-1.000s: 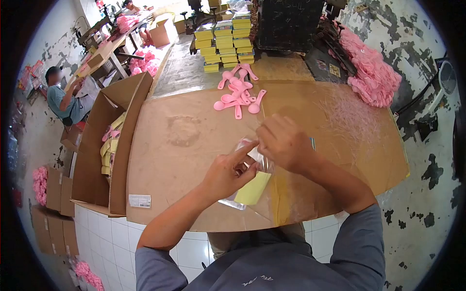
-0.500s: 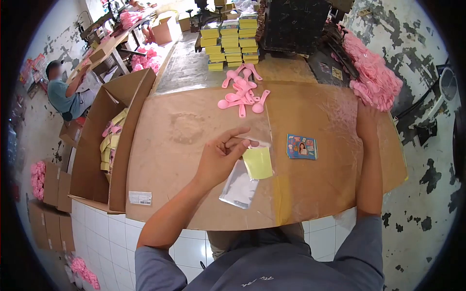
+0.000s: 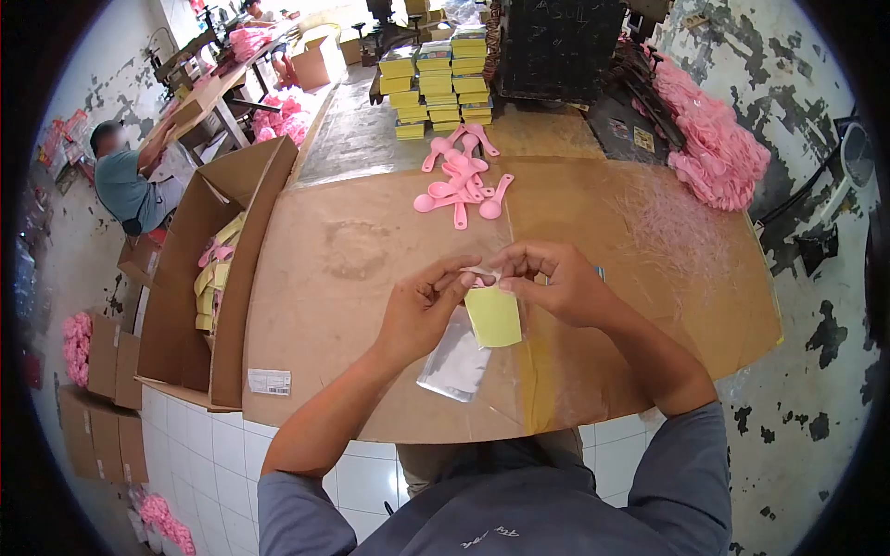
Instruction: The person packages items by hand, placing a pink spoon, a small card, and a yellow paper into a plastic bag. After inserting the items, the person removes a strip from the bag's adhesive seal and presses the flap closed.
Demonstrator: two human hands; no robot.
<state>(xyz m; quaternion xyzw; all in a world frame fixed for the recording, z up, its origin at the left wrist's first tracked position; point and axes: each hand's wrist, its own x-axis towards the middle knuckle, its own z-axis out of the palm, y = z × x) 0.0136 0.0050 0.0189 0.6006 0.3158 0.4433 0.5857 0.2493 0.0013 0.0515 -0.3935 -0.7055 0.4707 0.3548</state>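
My left hand point(image 3: 422, 306) is closed, pinching the upper left corner of a clear plastic bag with a yellow card point(image 3: 494, 318) in it. At the upper right of this bag, my right hand point(image 3: 561, 285) is closed too, thumb and fingertips together on the rim. A bit of pink shows between the two hands, too small to name. Below the card, clear plastic bags point(image 3: 454, 360) lie flat on the cardboard-covered table point(image 3: 324, 306). Behind my right hand, only an edge of the picture cards point(image 3: 600, 273) is visible.
Pink measuring spoons point(image 3: 459, 181) lie in a heap ahead. Stacks of yellow-edged cards point(image 3: 436, 88) stand beyond them. A pink pile point(image 3: 709, 139) sits at the far right. An open carton point(image 3: 176, 324) holding yellow cards and pink pieces is on the left. A person point(image 3: 125, 181) works farther back.
My right hand has come back from the pink pile to the bag's top edge and closed there. The left hand keeps its hold. The picture cards are now mostly covered.
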